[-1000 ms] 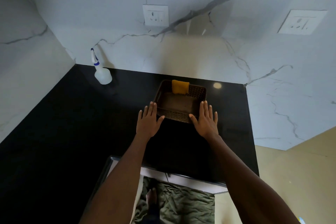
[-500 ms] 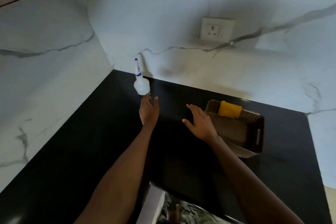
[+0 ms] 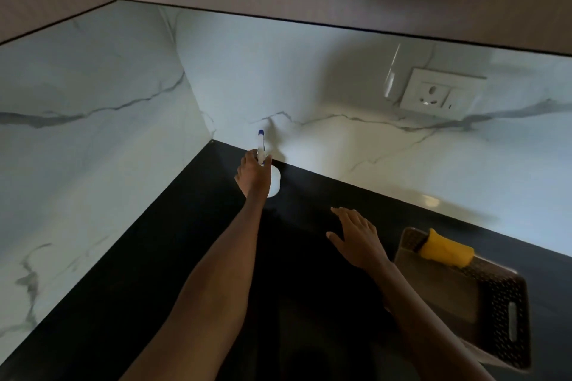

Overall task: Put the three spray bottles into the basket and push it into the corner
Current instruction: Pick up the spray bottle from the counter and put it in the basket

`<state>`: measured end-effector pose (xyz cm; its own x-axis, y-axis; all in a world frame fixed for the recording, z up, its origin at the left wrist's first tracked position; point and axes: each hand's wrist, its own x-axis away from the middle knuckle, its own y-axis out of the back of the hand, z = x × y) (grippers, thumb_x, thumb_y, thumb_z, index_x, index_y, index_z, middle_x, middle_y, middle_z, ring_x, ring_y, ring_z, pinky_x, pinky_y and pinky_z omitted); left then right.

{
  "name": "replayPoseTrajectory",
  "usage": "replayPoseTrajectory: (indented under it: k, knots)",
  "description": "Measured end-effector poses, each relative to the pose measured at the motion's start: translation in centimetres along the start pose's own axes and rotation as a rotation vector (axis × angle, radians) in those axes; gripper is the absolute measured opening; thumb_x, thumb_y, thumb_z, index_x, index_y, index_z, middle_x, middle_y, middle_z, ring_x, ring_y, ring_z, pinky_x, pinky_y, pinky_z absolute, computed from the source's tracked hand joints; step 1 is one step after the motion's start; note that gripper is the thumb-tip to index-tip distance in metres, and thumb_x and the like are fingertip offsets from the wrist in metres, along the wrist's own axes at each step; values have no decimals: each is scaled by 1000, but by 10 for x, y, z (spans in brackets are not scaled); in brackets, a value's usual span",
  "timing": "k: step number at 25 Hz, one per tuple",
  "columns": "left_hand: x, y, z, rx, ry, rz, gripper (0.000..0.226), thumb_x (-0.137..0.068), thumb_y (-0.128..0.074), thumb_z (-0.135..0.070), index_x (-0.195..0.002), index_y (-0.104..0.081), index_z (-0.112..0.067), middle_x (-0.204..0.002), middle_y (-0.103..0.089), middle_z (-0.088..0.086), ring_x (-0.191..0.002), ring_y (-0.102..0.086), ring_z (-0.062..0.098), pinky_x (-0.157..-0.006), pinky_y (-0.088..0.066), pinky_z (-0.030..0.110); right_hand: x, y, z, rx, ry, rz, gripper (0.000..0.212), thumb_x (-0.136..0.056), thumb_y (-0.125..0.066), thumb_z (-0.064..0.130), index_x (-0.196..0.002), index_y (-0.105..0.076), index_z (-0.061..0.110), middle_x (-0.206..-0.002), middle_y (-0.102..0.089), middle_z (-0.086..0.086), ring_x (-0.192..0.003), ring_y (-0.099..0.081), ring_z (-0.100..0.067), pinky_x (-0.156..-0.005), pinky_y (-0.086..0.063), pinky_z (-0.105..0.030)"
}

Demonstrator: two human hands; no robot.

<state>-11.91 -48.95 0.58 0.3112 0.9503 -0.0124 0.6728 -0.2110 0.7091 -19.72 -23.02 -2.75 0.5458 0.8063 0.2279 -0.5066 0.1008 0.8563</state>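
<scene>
**Left hand at the neck of a light spray bottle, far in the corner**

The black countertop [image 3: 161, 257] runs into a corner of two marble walls, and the brown woven basket [image 3: 495, 297] sits at the near right, well apart from that corner. It has stiff latticed sides and a slot handle on its right end, so it should slide as one rigid piece when pushed. A yellow object [image 3: 445, 249] leans inside against its far rim; what it is cannot be told.

The right hand [image 3: 359, 241] hovers flat over the counter between basket and bottle, fingers spread and holding nothing.

The left hand [image 3: 254, 175] is far out near the back wall, its thumb and fingers curled round the narrow neck of the spray bottle [image 3: 274, 182]; whether they have fully closed on it I cannot tell.

The bottle is small, white and bulb-bodied with a thin blue-tipped nozzle. It looks like light, slightly squeezable plastic, smooth enough to slip. Taking it at the neck just above the bulb seems soundest. Only this one bottle shows.
</scene>
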Motion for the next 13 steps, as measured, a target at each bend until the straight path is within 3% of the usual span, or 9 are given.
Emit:
replayPoseTrajectory:
  k: [4, 10, 13]
  knots:
    - [-13, -6, -1, 58, -10, -64, 33, -98, -59, -35, -115, -65, -7, -113, -69, 8, -106, -66, 29, -98, -50, 47, -7, 5, -5, -17, -5, -20, 65, -104, -51, 42, -160, -22, 26, -168, -24, -1, -157, -15, -24, -127, -17, -47]
    - [-5, -2, -5, 159, -196, 64, 25, -97, -61, -27, -109, -72, -9, -104, -74, 6, -97, -68, 24, -90, -54, 42, -9, 25, -12, -75, -15, -140, 55, -105, -49, 42, -156, -34, 30, -162, -35, 1, -154, -25, -22, -125, -23, -45]
    - [13, -2, -24, 274, -268, 163, 25, -96, -61, -24, -111, -72, -8, -109, -74, 6, -100, -68, 22, -78, -54, 23, 5, 37, -26, -114, -49, -260, 49, -104, -50, 41, -151, -42, 30, -156, -45, 1, -148, -35, -22, -121, -29, -46]
